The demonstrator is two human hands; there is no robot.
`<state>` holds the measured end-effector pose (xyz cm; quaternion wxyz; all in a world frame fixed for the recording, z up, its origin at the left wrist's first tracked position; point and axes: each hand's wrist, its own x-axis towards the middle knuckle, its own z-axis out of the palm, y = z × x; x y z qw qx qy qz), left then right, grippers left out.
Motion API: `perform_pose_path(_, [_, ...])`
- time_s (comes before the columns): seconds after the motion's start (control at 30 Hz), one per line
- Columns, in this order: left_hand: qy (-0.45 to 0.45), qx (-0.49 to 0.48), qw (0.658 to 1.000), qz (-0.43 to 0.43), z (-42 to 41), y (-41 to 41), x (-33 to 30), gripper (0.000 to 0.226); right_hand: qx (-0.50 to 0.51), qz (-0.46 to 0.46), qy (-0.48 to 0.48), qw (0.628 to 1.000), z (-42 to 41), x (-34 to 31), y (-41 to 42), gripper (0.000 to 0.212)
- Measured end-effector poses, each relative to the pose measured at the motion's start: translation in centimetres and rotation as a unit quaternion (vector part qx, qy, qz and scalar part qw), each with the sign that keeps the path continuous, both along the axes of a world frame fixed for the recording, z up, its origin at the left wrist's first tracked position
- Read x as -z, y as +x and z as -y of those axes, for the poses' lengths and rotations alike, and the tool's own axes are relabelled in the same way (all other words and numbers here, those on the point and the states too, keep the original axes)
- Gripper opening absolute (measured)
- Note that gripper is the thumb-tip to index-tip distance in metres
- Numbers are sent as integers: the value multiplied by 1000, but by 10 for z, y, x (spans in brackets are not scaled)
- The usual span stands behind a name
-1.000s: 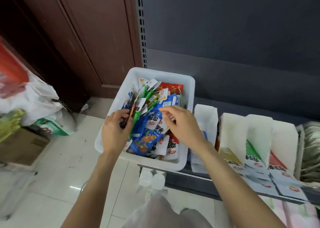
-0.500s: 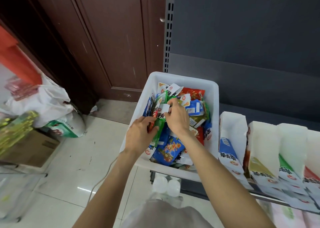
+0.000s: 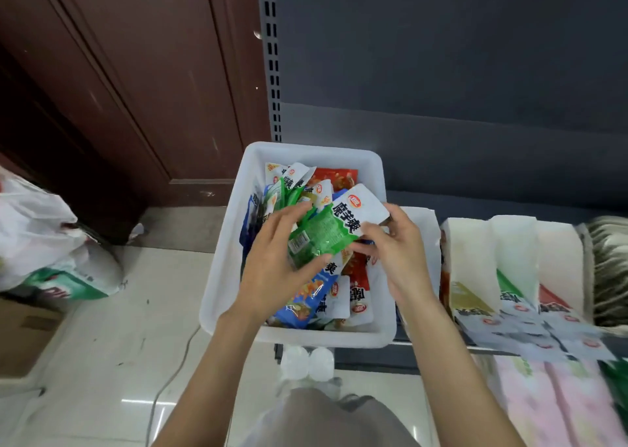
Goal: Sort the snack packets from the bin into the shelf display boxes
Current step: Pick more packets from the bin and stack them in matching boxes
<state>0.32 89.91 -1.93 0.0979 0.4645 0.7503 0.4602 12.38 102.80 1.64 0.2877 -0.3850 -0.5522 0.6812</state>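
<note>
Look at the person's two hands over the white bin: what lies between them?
In the head view, green snack packets lie between the left hand and right hand, held by both above the white bin.

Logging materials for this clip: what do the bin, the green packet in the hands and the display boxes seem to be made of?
Bin: white plastic, it seems; smooth moulded walls, rounded rim, slightly see-through.
Green packet: thin plastic film, glossy; it crinkles and glints where the left hand and right hand hold it.
Display boxes: probably printed cardboard; flat matte white panels with straight folded edges.
</note>
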Motion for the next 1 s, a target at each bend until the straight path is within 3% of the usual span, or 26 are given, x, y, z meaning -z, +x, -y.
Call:
perform_pose_path(0.1, [-23,52,995,-82,-14,11,4,51,7,-33,-20,999,2,-6,11,48])
perform_pose_path(0.17, [-20,46,993,-105,-22,14,9,36,-10,-34,-15,999,0,-8,19,45])
perform_pose_path(0.23, [-28,24,994,-100,-26,16,8,33,-32,44,87,995,-5,-5,32,36])
perform_pose_path(0.3, [-53,43,996,-49,-31,18,0,29,-23,176,251,952,-15,1,48,22])
perform_pose_path(0.37, [-82,111,990,30,-38,22,-10,25,17,230,330,915,-24,3,67,13])
perform_pose_path(0.5, [-91,204,975,1,-66,43,-22,23,7,223,337,915,-32,-2,114,15])
perform_pose_path(0.6, [-53,247,968,-10,-94,71,-24,19,7,182,277,943,-33,-6,152,6])
perform_pose_path(0.73, [23,252,967,-41,-129,120,-24,18,149,127,258,946,-31,-12,196,15])
perform_pose_path(0.87, [51,224,971,-71,-158,164,-22,20,268,131,265,917,-40,-11,232,12])
perform_pose_path(1.0, [26,176,980,-89,-180,186,-7,19,305,236,365,847,-69,1,262,11])
